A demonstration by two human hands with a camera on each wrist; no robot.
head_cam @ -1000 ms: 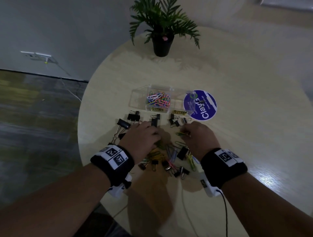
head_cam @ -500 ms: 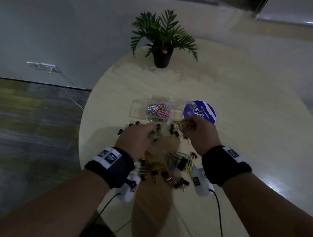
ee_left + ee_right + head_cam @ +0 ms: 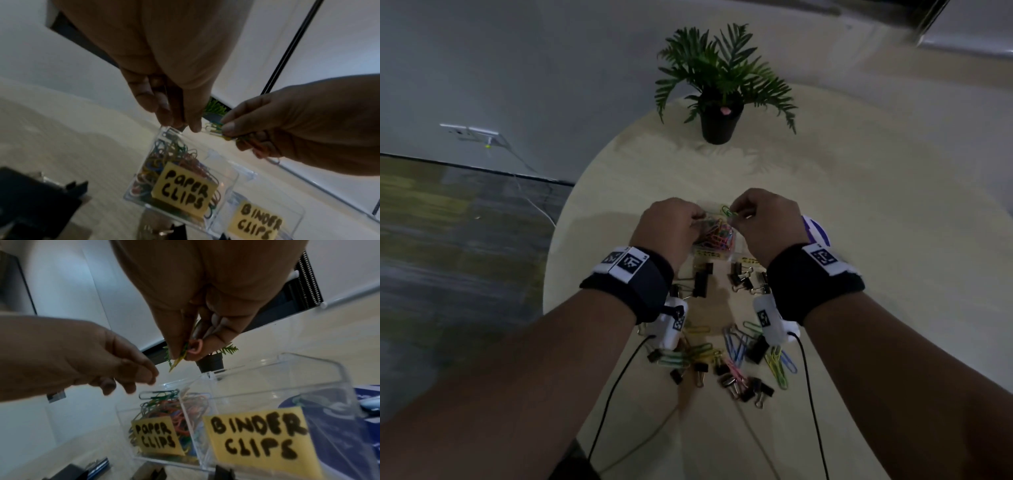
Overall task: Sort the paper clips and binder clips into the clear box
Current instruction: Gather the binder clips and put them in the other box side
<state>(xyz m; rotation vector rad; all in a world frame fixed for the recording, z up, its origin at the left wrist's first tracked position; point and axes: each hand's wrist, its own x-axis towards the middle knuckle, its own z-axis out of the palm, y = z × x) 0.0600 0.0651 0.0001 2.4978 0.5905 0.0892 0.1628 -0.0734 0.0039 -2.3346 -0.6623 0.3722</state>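
Loose paper clips (image 3: 739, 346) and binder clips (image 3: 743, 279) scattered on the counter (image 3: 893, 274) nearest the person. Beyond them, both hands over the clear box (image 3: 287, 386), PAPER CLIPS compartment: right hand (image 3: 763, 222) grip pinching several coloured paper clips (image 3: 213, 129), left hand (image 3: 667, 226) grip with fingertips bunched, contents unclear. Potted plant (image 3: 719, 85) at far edge.

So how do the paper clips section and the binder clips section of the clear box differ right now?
The paper clips section holds a heap of colored clips; the binder clips section looks empty. The first's yellow label reads PAPER CLIPS, the second's BINDER CLIPS. Both hands hover above the first, the right hand pinching clips. Both sections share one clear box.
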